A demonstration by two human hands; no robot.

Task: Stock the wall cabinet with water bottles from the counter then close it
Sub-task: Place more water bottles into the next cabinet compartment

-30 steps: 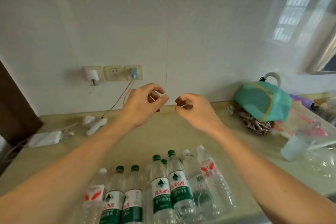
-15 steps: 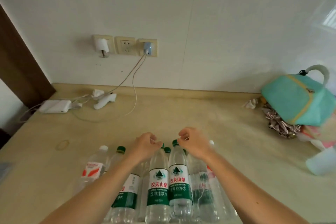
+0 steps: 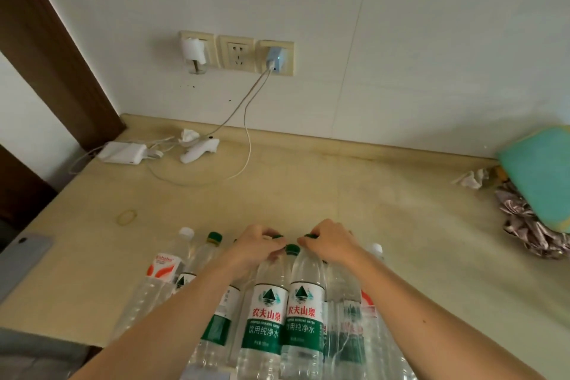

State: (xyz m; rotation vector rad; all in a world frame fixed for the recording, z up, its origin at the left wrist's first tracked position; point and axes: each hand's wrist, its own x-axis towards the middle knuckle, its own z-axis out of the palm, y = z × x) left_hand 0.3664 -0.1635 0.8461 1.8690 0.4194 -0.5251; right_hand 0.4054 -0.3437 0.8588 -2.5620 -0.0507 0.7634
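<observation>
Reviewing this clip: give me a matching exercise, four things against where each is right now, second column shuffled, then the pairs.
1. left hand
2. blue charger
3. rubber band
4. teal bag

A. far right edge of the counter
B. plugged into the wall socket
C. flat on the counter, left of the bottles
D. on a green bottle cap

Pairs: 1-D, 2-B, 3-C, 4-A

Two bare forearms, no sleeves in view. Left hand [image 3: 256,244] and right hand [image 3: 331,241] ungloved; no rings, watch or bands visible on either wrist. Fingers [image 3: 279,245] bare, nails short and unpainted.
</observation>
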